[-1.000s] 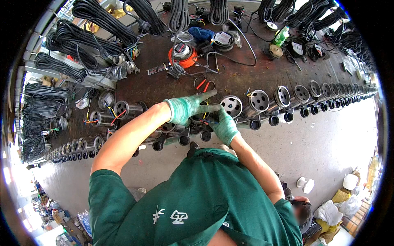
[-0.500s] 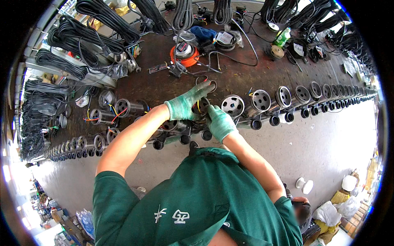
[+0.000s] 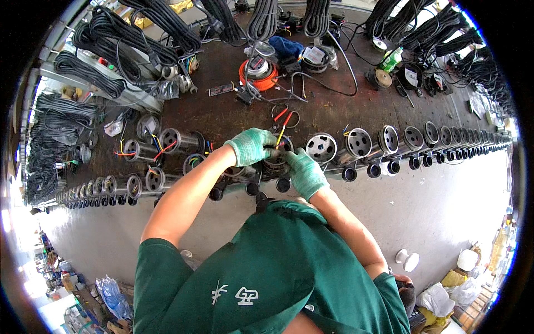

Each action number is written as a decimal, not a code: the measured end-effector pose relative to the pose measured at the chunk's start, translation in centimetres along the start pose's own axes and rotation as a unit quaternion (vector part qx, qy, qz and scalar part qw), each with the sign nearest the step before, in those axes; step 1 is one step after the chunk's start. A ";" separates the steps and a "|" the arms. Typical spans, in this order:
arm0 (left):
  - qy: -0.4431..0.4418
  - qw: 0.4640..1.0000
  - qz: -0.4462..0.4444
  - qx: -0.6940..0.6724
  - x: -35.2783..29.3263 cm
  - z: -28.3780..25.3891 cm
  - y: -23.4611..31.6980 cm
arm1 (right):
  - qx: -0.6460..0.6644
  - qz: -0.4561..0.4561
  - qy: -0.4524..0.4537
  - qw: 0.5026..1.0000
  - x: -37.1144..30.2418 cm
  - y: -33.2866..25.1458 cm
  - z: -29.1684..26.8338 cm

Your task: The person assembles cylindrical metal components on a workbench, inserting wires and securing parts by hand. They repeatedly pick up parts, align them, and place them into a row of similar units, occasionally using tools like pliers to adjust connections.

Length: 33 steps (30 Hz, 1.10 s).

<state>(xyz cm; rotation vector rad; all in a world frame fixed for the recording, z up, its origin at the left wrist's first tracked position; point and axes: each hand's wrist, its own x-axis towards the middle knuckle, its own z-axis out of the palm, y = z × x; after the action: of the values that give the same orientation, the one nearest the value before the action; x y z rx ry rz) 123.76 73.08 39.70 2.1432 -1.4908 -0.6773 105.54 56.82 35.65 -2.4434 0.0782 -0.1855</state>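
Both my hands wear green-and-grey gloves and meet at the open end of a metal cylinder housing (image 3: 276, 163) at the bench's near edge. My left hand (image 3: 250, 147) has its fingers closed together at the left of the opening. From the right, my right hand (image 3: 306, 173) pinches at the rim; the fingertips hide what either hand grips. A yellow strip (image 3: 280, 137), like a wire, rises beside them. Just beyond lies a red-handled, scissor-like tool (image 3: 282, 115). Right of my hands stands a housing with a holed end face (image 3: 321, 148).
More cylinder housings (image 3: 359, 143) line the bench edge both ways. Left of me, some show coloured wires (image 3: 158, 153). Farther back are an orange ring-shaped coil (image 3: 258, 83), a blue cloth (image 3: 286, 47), a green bottle (image 3: 391, 58) and hanging bundles of black cable (image 3: 262, 21).
My left hand has drawn back from above the red-handled tool to the housing, its stretched fingers now closed. The tool lies uncovered on the bench. My right hand stays at the housing.
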 end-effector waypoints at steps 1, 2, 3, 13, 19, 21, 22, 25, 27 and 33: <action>-0.002 0.997 -0.034 -0.063 -0.2 -0.4 1.2 | -0.016 -0.002 -0.020 1.000 0.0 0.0 -0.3; -0.004 0.990 -0.068 -0.126 -0.5 -1.0 2.3 | -0.054 0.017 -0.101 0.993 0.4 0.0 -1.0; -0.002 0.978 -0.098 -0.184 -1.1 -1.6 3.1 | -0.067 0.001 -0.120 0.991 0.6 0.1 -1.3; 0.187 0.947 -0.083 -0.248 -2.9 -0.8 2.7 | -0.082 -0.018 -0.127 0.988 0.4 -1.1 -2.9; 0.069 0.958 0.009 0.277 -0.2 -1.6 9.2 | 0.063 0.079 -0.161 0.982 -3.7 1.4 -9.3; -0.103 0.944 -0.097 0.300 1.8 -1.2 10.9 | 0.095 0.156 -0.174 0.968 -4.7 3.0 -10.6; -0.139 0.941 -0.118 0.284 2.6 -1.2 10.5 | 0.097 0.147 -0.145 0.974 -5.3 3.7 -11.0; -0.203 0.934 -0.155 0.251 4.1 -0.6 9.9 | 0.053 0.159 -0.116 0.979 -6.7 6.2 -11.1; -0.192 0.940 -0.191 0.205 4.3 0.4 9.0 | 0.073 0.157 -0.093 0.981 -7.3 7.3 -10.8; -0.172 0.936 -0.261 0.160 4.8 2.3 7.2 | 0.062 0.146 -0.125 0.979 -7.3 7.9 -10.2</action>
<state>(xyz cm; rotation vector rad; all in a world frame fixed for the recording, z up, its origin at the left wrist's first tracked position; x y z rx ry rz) 118.55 66.11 41.58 2.8365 -1.2516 -1.1008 96.68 45.10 37.51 -2.2790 0.3028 0.2408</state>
